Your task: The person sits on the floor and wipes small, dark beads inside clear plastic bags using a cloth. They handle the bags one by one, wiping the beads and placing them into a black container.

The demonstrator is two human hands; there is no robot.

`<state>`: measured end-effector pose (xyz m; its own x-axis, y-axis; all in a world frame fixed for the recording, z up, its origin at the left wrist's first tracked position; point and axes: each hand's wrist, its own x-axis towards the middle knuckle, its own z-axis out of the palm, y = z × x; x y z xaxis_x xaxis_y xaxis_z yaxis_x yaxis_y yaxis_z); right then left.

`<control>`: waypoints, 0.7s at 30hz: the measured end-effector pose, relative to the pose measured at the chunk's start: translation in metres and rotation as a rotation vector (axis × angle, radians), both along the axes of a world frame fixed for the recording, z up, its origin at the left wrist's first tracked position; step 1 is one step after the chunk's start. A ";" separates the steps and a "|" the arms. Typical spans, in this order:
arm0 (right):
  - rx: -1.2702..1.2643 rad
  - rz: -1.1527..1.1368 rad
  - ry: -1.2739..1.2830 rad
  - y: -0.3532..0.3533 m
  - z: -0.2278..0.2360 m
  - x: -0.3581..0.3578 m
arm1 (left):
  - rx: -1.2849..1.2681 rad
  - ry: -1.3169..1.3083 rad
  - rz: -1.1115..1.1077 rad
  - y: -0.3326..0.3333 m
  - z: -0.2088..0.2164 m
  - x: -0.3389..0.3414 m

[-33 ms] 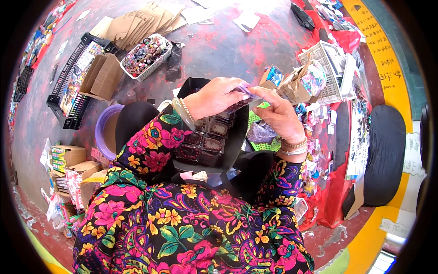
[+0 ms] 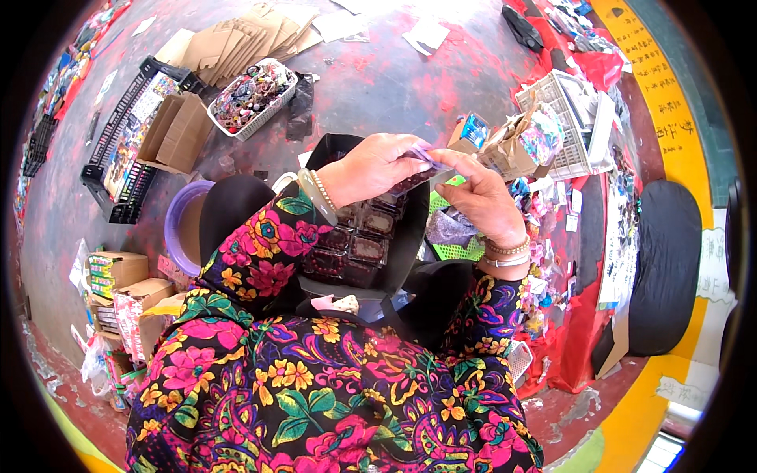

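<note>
My left hand (image 2: 369, 167) and my right hand (image 2: 477, 195) meet in front of me, both pinching a small clear packet (image 2: 420, 160) with a purple edge. Below them, on my lap, rests a black tray (image 2: 410, 236) of square compartments holding dark reddish pieces (image 2: 359, 246). My sleeves are black with bright flowers. A bead bracelet and a pale bangle circle the left wrist, and thin bracelets the right. What is inside the packet is too small to tell.
On the red floor lie a white basket of small colourful items (image 2: 252, 98), flat cardboard sheets (image 2: 244, 35), an open cardboard box (image 2: 177, 130), a black crate (image 2: 126, 154), a purple basin (image 2: 177, 229), a green basket (image 2: 457, 251), a white basket (image 2: 572, 118) and a black cushion (image 2: 666, 268).
</note>
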<state>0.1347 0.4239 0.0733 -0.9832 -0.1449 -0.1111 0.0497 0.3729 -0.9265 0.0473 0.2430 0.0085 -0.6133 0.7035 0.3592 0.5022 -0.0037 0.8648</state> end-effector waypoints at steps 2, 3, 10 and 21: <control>0.012 -0.009 -0.009 0.003 -0.008 -0.002 | 0.022 0.011 -0.001 0.002 -0.004 0.000; 0.006 0.000 0.016 0.003 -0.011 -0.003 | 0.022 -0.011 0.001 0.003 -0.004 0.001; -0.043 -0.042 0.098 -0.002 -0.016 -0.006 | -0.037 -0.041 0.031 0.002 -0.003 0.000; 0.181 -0.158 0.166 0.001 -0.019 -0.009 | -0.017 -0.189 0.094 0.001 -0.001 0.002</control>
<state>0.1254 0.4246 0.0539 -0.9989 0.0195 0.0432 -0.0262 0.5327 -0.8459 0.0497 0.2443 0.0077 -0.7316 0.6451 0.2204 0.3289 0.0508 0.9430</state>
